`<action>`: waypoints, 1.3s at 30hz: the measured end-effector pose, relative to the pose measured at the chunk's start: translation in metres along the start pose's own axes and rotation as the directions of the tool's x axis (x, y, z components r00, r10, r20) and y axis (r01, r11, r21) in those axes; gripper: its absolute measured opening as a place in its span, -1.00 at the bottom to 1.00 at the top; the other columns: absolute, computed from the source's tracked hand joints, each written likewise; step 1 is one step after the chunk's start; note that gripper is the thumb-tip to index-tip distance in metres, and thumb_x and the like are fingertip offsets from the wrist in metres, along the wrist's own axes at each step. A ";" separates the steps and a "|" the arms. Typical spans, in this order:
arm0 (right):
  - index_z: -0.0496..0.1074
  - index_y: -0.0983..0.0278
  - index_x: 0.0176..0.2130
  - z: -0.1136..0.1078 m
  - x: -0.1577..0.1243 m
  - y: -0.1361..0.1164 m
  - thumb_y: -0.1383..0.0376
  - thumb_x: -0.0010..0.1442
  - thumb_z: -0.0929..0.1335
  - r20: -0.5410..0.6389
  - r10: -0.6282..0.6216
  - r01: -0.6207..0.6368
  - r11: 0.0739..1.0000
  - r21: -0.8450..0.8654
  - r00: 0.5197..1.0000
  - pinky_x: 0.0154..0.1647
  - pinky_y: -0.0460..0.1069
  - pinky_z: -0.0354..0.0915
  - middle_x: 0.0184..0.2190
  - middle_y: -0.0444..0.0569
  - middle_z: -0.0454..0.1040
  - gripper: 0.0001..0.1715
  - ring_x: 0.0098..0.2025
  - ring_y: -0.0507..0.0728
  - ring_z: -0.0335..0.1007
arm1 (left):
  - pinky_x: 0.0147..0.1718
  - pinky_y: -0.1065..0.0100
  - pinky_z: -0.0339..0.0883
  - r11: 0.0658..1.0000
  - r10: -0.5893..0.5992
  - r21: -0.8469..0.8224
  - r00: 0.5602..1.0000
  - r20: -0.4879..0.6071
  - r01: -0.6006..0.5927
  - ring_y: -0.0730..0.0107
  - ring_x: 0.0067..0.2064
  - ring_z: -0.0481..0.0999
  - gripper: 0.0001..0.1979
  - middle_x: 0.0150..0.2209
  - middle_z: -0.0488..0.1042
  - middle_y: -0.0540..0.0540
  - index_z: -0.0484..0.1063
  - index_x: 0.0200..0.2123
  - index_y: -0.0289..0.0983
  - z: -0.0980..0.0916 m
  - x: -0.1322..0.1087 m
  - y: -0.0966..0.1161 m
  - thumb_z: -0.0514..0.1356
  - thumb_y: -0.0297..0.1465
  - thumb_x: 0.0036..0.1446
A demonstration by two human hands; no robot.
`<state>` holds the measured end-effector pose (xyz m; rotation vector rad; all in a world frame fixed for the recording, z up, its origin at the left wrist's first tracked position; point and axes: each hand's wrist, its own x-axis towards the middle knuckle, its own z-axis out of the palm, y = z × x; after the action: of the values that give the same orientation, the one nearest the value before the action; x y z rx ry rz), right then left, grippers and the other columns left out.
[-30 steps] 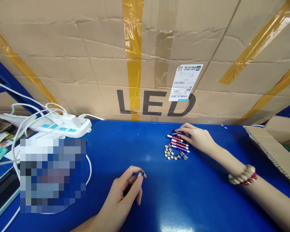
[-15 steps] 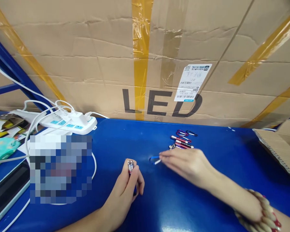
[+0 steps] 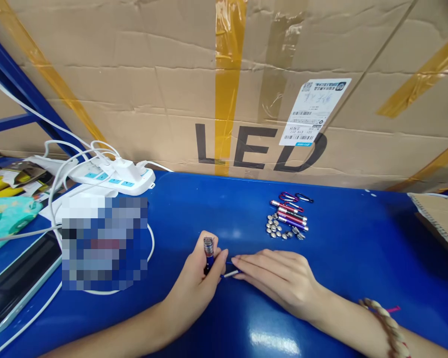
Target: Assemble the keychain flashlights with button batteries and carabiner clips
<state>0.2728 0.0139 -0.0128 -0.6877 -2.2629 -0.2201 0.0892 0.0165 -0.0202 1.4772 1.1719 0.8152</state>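
My left hand (image 3: 194,278) is closed around a small blue flashlight (image 3: 209,259), whose silvery end points up. Between the pinched fingertips of my right hand (image 3: 283,281) is a blue carabiner (image 3: 230,274) with a silver gate. The carabiner reaches the left fingertips at the flashlight's side; whether the two are linked is hidden by the fingers. Beyond the right hand lie several slim flashlights (image 3: 291,219) in red, black and purple. Beside them are many silvery button cells (image 3: 274,227). Red and black carabiners (image 3: 289,197) rest just behind.
A large cardboard box (image 3: 164,114) marked LED stands along the back of the blue table (image 3: 186,204). To the left are a white power strip (image 3: 142,182) with tangled cables, a phone (image 3: 22,278) and a blurred-out patch. An open carton (image 3: 438,219) sits at the right.
My right hand has brought the blue carabiner left and nearer, up to the left hand. The button cells it was covering now show. The camera view has shifted slightly.
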 end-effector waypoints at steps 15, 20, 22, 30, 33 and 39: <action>0.43 0.36 -0.21 0.008 -0.003 -0.013 0.29 0.30 0.19 0.404 0.288 -0.427 0.849 0.312 0.868 -0.44 -0.07 0.29 -0.43 -0.01 0.41 -0.73 -0.43 0.05 0.31 | -0.56 0.46 0.02 0.980 0.119 0.154 0.992 0.053 -0.126 0.50 -0.53 0.08 -0.83 -0.52 0.02 0.15 -0.02 -0.43 -0.18 0.000 -0.003 0.003 -0.06 -0.41 0.22; 0.42 0.37 -0.27 0.008 -0.004 -0.012 0.30 0.32 0.15 0.426 0.243 -0.392 0.867 0.308 0.871 -0.45 -0.06 0.26 -0.45 -0.01 0.37 -0.68 -0.45 0.06 0.26 | -0.56 0.45 0.01 0.971 0.133 0.192 0.988 0.074 -0.145 0.49 -0.54 0.08 -0.82 -0.55 0.03 0.15 -0.05 -0.45 -0.17 0.000 -0.003 0.004 -0.07 -0.43 0.20; 0.42 0.38 -0.27 0.008 -0.003 -0.011 0.32 0.32 0.14 0.423 0.214 -0.365 0.876 0.316 0.880 -0.45 -0.07 0.24 -0.46 -0.01 0.36 -0.68 -0.44 0.05 0.24 | -0.57 0.46 0.01 0.966 0.142 0.204 0.986 0.084 -0.156 0.50 -0.55 0.08 -0.81 -0.55 0.04 0.15 -0.06 -0.45 -0.16 0.000 -0.003 0.003 -0.08 -0.44 0.20; 0.42 0.41 -0.28 0.010 -0.003 -0.009 0.35 0.31 0.15 0.411 0.171 -0.317 0.893 0.319 0.896 -0.46 -0.08 0.22 -0.51 -0.04 0.33 -0.68 -0.47 0.04 0.22 | -0.53 0.46 0.06 0.946 0.197 0.241 0.975 0.100 -0.216 0.50 -0.55 0.14 -0.83 -0.54 0.09 0.15 -0.03 -0.43 -0.17 -0.001 -0.002 -0.001 -0.06 -0.46 0.18; 0.41 0.39 -0.32 0.010 -0.004 -0.009 0.32 0.32 0.16 0.372 0.128 -0.245 0.926 0.287 0.919 -0.52 -0.07 0.20 -0.52 -0.04 0.33 -0.67 -0.48 0.05 0.20 | -0.56 0.47 0.05 0.948 0.193 0.238 0.977 0.094 -0.210 0.50 -0.55 0.15 -0.84 -0.54 0.10 0.15 -0.02 -0.43 -0.17 -0.001 -0.003 0.001 -0.05 -0.46 0.18; 0.41 0.37 -0.30 0.011 -0.003 -0.009 0.30 0.34 0.11 0.377 0.101 -0.201 0.951 0.237 0.921 -0.55 -0.08 0.20 -0.52 -0.05 0.32 -0.63 -0.49 0.04 0.20 | -0.58 0.47 0.02 0.954 0.148 0.247 0.985 0.092 -0.167 0.51 -0.57 0.12 -0.81 -0.56 0.08 0.15 -0.03 -0.46 -0.17 -0.002 -0.002 0.003 -0.03 -0.46 0.16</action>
<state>0.2630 0.0091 -0.0222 -0.8032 -2.5040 0.3160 0.0877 0.0153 -0.0170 1.8161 1.1460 0.7306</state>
